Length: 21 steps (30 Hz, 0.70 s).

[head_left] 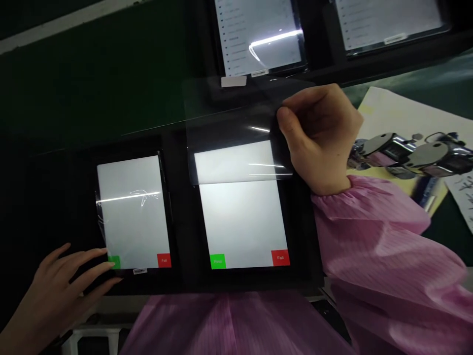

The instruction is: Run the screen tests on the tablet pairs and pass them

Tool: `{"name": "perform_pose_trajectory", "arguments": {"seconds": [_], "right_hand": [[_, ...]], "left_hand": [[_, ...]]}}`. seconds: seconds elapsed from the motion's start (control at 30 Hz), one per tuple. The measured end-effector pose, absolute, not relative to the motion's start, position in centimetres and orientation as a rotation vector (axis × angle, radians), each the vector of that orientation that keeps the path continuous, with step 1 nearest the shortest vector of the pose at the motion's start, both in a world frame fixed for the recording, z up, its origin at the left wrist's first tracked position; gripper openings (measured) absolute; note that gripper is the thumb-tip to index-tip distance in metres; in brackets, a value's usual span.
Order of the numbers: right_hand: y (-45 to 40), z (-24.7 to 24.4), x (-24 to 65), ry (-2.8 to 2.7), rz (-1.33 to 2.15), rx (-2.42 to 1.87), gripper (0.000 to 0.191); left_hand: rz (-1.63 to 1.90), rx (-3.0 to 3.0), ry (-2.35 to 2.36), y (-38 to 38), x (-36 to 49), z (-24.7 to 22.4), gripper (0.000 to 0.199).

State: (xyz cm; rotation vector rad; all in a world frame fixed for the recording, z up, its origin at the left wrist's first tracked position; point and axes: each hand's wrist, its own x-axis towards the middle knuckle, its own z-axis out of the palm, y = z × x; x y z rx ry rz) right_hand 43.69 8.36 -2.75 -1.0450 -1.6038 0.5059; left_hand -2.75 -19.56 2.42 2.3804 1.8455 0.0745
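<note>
My right hand point(323, 135) pinches the right edge of a clear film point(231, 116) between thumb and fingers. The film is raised, and its lower part overlaps the top of the right tablet point(242, 222) as I see it. That tablet glows white, with a green button and a red "Fail" button along its bottom edge. My left hand point(72, 278) has its fingers spread, fingertips at the lower left corner of the left tablet point(135, 217), by the green button. This left tablet also shows a white screen and seems covered by a clear film with glare on it.
Two more lit tablets, one at the top middle point(264, 37) and another at the top right point(391, 24), show lists. Watch-like metal devices point(391, 150) stand right of my wrist, over papers point(414, 111) and a pen point(424, 192). A black mat point(185, 276) lies beneath the near tablets.
</note>
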Motion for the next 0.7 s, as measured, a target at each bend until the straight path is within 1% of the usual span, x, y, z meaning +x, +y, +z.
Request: {"name": "perform_pose_trajectory", "arguments": {"seconds": [0.17,0.3,0.33,0.37,0.43,0.5,0.57,0.6,0.63,0.7], "right_hand": [[7.5,-1.3,44.0,-1.673,0.535,-1.267,0.007],[4.4,2.2,45.3,-1.961,0.268,-1.302,0.014],[3.1,3.2,45.6,-2.028,0.250,-1.274,0.015],[1.8,4.0,45.9,-2.089,0.291,-1.231,0.016],[-0.8,4.9,46.1,-2.244,0.502,-1.116,0.020],[-3.0,4.9,45.8,-2.373,0.636,-1.003,0.035],[-4.7,4.3,45.2,-2.449,0.520,-0.897,0.055],[-5.4,3.9,44.8,-2.488,0.430,-0.827,0.060],[-6.1,3.5,44.5,-2.514,0.359,-0.748,0.059],[-7.4,2.7,43.9,-2.530,0.317,-0.591,0.040]], "left_hand": [[0.089,2.401,1.784,-20.7,-3.0,2.2,0.067],[0.140,2.391,1.768,-22.6,-3.7,1.2,0.073],[0.148,2.395,1.765,-23.0,-3.8,1.0,0.075],[0.170,2.411,1.758,-23.3,-3.9,0.7,0.076],[0.223,2.459,1.729,-23.7,-3.8,0.3,0.076],[0.274,2.512,1.685,-23.9,-3.7,-0.2,0.067],[0.337,2.552,1.664,-24.0,-3.8,-0.9,0.057],[0.374,2.565,1.667,-24.0,-3.9,-1.2,0.053],[0.409,2.566,1.683,-23.9,-4.1,-1.5,0.052],[0.459,2.494,1.799,-23.7,-4.5,-1.9,0.052]]}}
